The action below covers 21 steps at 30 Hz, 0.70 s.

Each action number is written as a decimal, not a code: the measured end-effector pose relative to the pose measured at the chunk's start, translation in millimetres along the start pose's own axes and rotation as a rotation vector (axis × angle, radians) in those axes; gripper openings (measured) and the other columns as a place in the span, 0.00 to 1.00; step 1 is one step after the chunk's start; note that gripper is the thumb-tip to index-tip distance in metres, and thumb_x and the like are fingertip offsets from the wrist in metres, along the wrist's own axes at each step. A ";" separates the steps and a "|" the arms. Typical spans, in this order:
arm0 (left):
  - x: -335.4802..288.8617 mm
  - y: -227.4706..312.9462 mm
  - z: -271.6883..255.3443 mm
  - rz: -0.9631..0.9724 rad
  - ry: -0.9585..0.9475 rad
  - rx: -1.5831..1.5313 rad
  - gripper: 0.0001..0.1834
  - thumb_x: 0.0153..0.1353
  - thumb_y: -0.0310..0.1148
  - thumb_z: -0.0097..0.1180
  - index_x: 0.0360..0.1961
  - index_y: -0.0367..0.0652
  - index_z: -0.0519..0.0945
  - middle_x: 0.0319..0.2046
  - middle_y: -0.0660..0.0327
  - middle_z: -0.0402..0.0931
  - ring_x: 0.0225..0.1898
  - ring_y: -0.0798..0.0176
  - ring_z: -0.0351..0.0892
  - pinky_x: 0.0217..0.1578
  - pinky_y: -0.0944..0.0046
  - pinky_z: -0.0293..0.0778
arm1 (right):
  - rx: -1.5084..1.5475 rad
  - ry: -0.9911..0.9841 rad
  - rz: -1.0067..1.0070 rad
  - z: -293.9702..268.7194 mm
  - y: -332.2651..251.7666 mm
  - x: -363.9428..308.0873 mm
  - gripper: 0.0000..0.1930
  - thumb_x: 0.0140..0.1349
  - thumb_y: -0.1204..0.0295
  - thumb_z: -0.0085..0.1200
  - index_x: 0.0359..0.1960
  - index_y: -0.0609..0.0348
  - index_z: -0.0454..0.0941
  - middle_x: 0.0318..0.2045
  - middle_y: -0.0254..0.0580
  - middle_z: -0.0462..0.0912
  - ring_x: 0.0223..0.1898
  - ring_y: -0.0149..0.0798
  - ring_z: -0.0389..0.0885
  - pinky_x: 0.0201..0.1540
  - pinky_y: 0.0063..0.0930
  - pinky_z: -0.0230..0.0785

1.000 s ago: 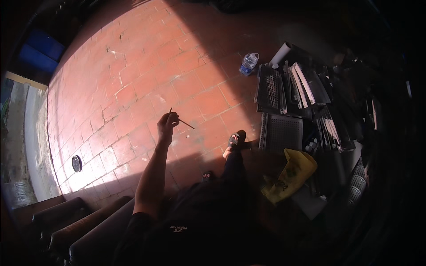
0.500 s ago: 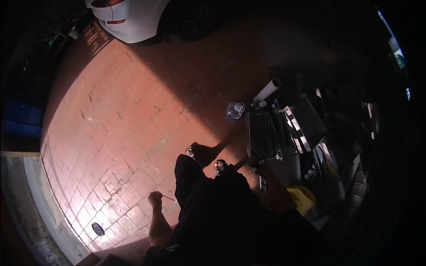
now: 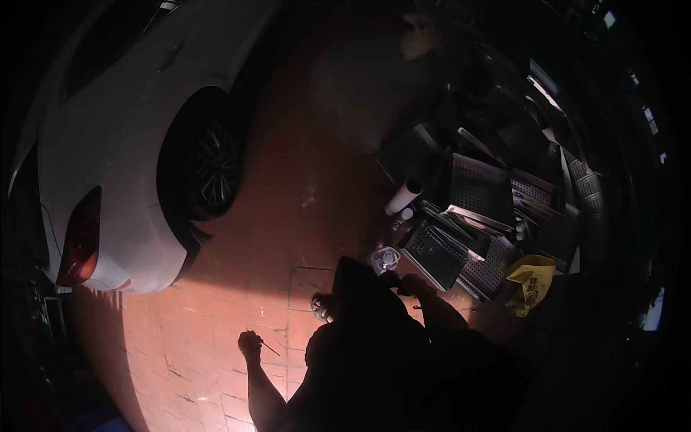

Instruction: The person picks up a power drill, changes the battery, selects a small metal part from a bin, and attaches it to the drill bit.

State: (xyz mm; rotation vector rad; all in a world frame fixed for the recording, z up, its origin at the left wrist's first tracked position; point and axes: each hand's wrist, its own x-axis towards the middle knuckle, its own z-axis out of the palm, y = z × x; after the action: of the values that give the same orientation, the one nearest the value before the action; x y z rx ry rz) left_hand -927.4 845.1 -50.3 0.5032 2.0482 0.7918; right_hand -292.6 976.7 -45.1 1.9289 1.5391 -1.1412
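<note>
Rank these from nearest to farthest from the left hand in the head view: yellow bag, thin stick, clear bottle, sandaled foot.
1. Thin stick: held in the left hand.
2. Sandaled foot: to the hand's right, on the floor.
3. Clear bottle: farther right, beside the dark perforated panels.
4. Yellow bag: far right.

Free floor [image 3: 288, 245] ahead, car [image 3: 119, 165] left, trays [image 3: 481, 189] right
</note>
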 end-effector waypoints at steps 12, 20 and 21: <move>324.2 432.2 80.6 0.102 0.002 0.193 0.14 0.67 0.37 0.54 0.40 0.40 0.87 0.36 0.56 0.87 0.41 0.59 0.84 0.44 0.57 0.76 | 0.494 -0.182 0.432 -108.2 -122.8 179.6 0.25 0.51 0.65 0.69 0.52 0.58 0.83 0.46 0.49 0.86 0.50 0.44 0.85 0.53 0.37 0.76; 446.5 462.9 216.1 0.071 -0.659 0.820 0.13 0.70 0.38 0.54 0.37 0.42 0.85 0.20 0.59 0.79 0.22 0.56 0.78 0.25 0.55 0.73 | 0.418 0.227 0.155 -406.4 -236.8 355.1 0.20 0.49 0.58 0.69 0.39 0.60 0.87 0.37 0.56 0.88 0.41 0.55 0.88 0.46 0.43 0.79; 458.8 485.3 228.7 -0.009 -0.696 0.885 0.14 0.70 0.38 0.53 0.38 0.41 0.85 0.22 0.58 0.79 0.22 0.55 0.78 0.26 0.55 0.74 | 0.416 0.234 0.169 -439.6 -247.8 376.0 0.20 0.49 0.58 0.69 0.39 0.60 0.87 0.37 0.56 0.88 0.41 0.55 0.88 0.46 0.43 0.79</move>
State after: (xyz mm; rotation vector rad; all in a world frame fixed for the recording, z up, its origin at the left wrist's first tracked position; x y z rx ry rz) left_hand -960.3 1549.8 -76.5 1.0693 1.6237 -0.3410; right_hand -358.4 1602.5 -53.3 2.4912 1.2877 -1.2742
